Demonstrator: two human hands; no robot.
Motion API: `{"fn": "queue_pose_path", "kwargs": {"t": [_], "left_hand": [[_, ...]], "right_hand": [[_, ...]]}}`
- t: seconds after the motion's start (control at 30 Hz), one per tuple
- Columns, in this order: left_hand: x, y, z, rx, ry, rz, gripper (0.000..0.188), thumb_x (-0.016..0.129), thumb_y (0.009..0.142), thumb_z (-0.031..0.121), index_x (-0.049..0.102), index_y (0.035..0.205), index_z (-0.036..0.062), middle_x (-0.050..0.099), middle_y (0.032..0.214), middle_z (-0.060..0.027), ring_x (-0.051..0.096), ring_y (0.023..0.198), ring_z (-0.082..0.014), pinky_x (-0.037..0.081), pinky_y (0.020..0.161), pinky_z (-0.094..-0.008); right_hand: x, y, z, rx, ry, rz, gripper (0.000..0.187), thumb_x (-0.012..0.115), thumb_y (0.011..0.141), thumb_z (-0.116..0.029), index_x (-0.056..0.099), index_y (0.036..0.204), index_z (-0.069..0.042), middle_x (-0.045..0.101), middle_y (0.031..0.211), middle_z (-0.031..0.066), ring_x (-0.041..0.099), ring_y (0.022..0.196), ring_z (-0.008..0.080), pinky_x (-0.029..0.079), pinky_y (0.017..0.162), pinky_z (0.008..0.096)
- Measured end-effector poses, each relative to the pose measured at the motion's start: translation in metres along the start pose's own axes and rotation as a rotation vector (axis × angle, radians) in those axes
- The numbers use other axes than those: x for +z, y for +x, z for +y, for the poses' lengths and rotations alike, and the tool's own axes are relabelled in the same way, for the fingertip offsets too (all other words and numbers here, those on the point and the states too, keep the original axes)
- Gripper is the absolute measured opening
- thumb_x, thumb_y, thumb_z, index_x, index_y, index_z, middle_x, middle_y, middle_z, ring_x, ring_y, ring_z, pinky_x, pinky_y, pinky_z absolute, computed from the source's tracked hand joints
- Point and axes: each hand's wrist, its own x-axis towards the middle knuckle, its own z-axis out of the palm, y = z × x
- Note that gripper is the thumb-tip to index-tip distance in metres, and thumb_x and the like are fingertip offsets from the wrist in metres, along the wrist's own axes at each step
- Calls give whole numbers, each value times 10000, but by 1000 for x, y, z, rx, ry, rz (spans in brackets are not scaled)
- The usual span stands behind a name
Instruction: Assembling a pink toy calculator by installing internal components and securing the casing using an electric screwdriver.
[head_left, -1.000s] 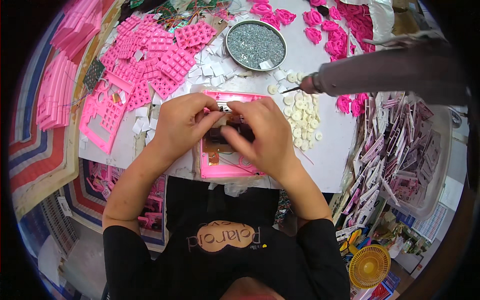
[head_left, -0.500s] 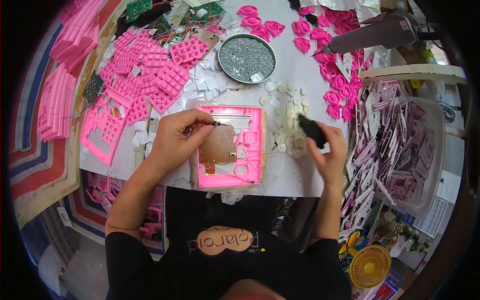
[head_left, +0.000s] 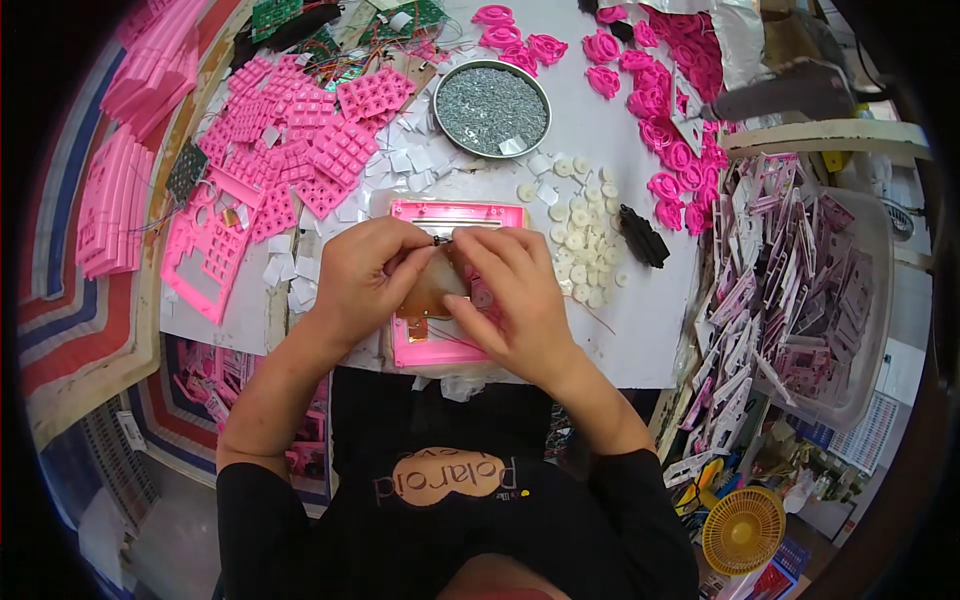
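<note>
In the head view, the pink casing [head_left: 430,354] lies face-down or open side up, I cannot tell which, at the centre of the frame, its lower rim near the front edge of the white tabletop [head_left: 655,335]. A brown circuit board [head_left: 431,292] sits inside its walls. The left hand [head_left: 362,280] comes over the casing's left edge, thumb and forefinger pinching a small dark part [head_left: 441,240] at the board's top edge. The right hand [head_left: 522,298] crosses the right edge, fingers curved toward that same part, thumb spread away from them over the board.

Room to move is widest at right of centre, where bare tabletop runs below the cream plastic discs [head_left: 590,240] and a black plastic piece [head_left: 643,237]. Left of the casing, white paper squares [head_left: 280,268] and a pink keypad frame [head_left: 210,255] crowd closer. Above centre stands a round tin of screws [head_left: 470,112], rim well apart from the fingers. A power screwdriver [head_left: 780,95] hangs at upper right.
</note>
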Motion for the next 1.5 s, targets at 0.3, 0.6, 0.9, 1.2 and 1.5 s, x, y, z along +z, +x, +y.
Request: {"fn": "queue_pose_path", "kwargs": {"t": [0.3, 0.6, 0.9, 1.2, 1.5], "left_hand": [[2, -3, -2, -10, -30, 41, 103, 732, 824, -19, 679, 907, 11, 644, 776, -86, 588, 600, -191, 454, 552, -305], [2, -4, -5, 67, -7, 10, 104, 701, 852, -47, 678, 944, -4, 668, 850, -94, 615, 668, -170, 465, 589, -278], [3, -5, -7, 64, 0, 31, 110, 707, 841, -47, 674, 936, -1, 655, 832, -90, 606, 653, -178, 461, 584, -282], [-1, -6, -3, -4, 37, 37, 115, 733, 820, 10, 670, 915, 24, 631, 796, -122, 636, 695, -303, 505, 623, -367], [5, -7, -13, 149, 14, 58, 151, 758, 788, 2, 696, 923, 25, 698, 863, -125, 687, 732, -286, 552, 638, -362]], "right_hand": [[5, -6, 0, -50, 105, -42, 384, 768, 802, -149, 672, 1153, -26, 652, 1160, 122, 562, 1037, 339, 482, 907, 413], [5, 10, 1, 41, 76, 81, 446, 776, 802, -118, 665, 1216, 3, 675, 1127, 142, 588, 1013, 324, 481, 895, 399], [7, -6, 0, -27, 17, 46, 407, 776, 798, -161, 664, 1158, -7, 674, 1082, 112, 585, 946, 324, 492, 814, 414], [1, 18, 1, 9, 97, 56, 335, 796, 782, -140, 693, 1079, -24, 677, 1030, 123, 589, 977, 333, 479, 863, 423], [-13, 221, 66, -54, 7, 166, 258, 758, 824, -175, 702, 1029, -30, 726, 932, 120, 664, 847, 319, 523, 782, 411]]}}
